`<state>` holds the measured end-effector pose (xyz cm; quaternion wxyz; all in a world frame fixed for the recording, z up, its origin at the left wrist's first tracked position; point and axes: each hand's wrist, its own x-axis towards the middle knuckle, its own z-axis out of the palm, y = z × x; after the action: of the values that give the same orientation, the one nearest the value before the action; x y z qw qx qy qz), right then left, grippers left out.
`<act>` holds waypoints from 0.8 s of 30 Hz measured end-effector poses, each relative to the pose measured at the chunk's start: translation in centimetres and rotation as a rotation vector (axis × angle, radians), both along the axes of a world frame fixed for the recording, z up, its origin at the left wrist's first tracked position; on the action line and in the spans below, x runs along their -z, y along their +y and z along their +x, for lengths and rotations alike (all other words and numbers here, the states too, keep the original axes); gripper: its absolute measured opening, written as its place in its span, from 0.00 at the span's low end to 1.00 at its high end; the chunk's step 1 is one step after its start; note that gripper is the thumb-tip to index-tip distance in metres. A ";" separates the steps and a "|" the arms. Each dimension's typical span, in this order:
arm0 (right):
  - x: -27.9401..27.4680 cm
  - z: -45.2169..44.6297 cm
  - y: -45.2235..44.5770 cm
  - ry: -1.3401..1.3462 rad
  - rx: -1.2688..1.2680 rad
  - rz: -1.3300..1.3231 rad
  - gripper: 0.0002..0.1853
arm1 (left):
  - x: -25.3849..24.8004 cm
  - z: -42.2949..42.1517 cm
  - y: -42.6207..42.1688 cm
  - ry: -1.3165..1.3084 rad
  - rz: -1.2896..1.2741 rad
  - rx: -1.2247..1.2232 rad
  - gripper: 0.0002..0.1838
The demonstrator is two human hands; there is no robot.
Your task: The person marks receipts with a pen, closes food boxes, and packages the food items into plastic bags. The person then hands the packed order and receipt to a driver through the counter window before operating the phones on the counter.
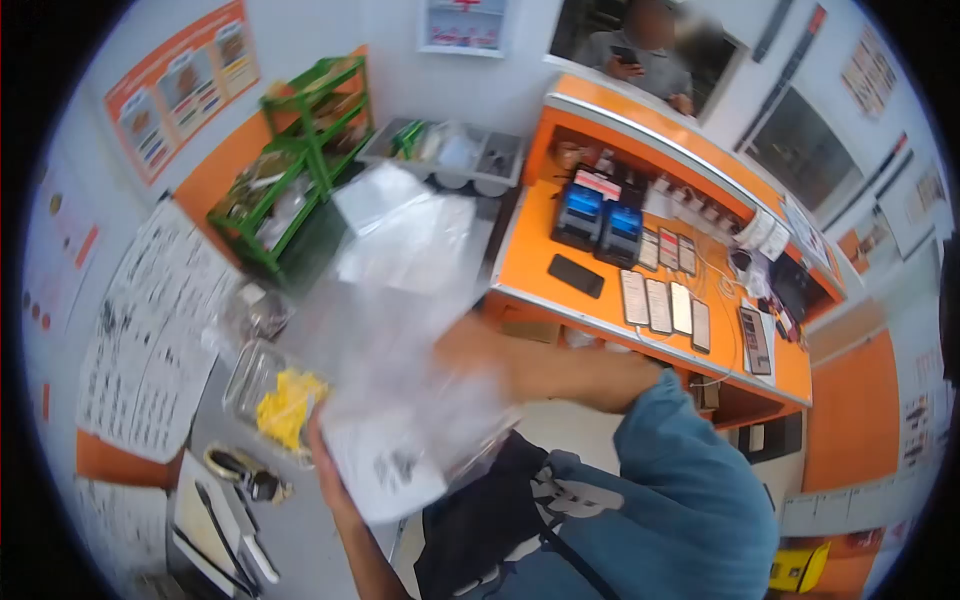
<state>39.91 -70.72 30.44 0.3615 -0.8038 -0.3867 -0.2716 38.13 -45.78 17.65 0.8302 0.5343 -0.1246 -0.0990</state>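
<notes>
A translucent plastic bag (pixel 375 350), partly smeared by motion, is in front of my body over the grey counter. At its lower end shows a white sheet with dark print (pixel 390 475); I cannot tell whether it is inside or on the bag. My left hand (pixel 325 455) grips the bag's left side, its fingers partly hidden. Over the bag's upper right, my right hand (pixel 475 355) is too blurred for its fingers to show. Left of the bag sits a clear plastic container (pixel 250 378) with yellow pieces (pixel 288 405) at it.
More clear bags (pixel 410 235) lie farther back. Tongs (pixel 222 530), a knife (pixel 262 560) and a tape dispenser (pixel 245 472) are at the lower left. A green rack (pixel 310 150) and grey bins (pixel 440 150) stand behind. Several phones (pixel 660 305) lie on the orange counter (pixel 530 260); a person (pixel 640 60) stands beyond.
</notes>
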 end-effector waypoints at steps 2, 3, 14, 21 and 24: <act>-6.6 -1.2 -6.8 0.111 0.284 0.163 0.06 | -2.1 5.9 -8.4 0.051 -0.223 0.286 0.36; -9.9 -1.9 -10.1 0.177 0.409 0.252 0.07 | -3.6 8.7 -13.2 0.081 -0.362 0.461 0.33; -22.5 0.2 -50.6 -0.156 1.218 0.215 0.27 | 0.4 16.8 -43.7 0.088 0.042 0.911 0.33; -18.2 3.8 -72.4 -0.098 1.471 0.040 0.29 | 9.9 14.1 -32.8 0.519 0.248 0.529 0.28; -14.2 5.5 -80.2 -0.109 1.550 0.077 0.30 | 16.6 12.3 -26.1 0.635 0.200 0.472 0.30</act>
<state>45.36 -150.96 44.68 0.0763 -0.8170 0.2782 -0.4992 50.47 -71.87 1.06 0.7258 0.5119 0.0288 -0.4586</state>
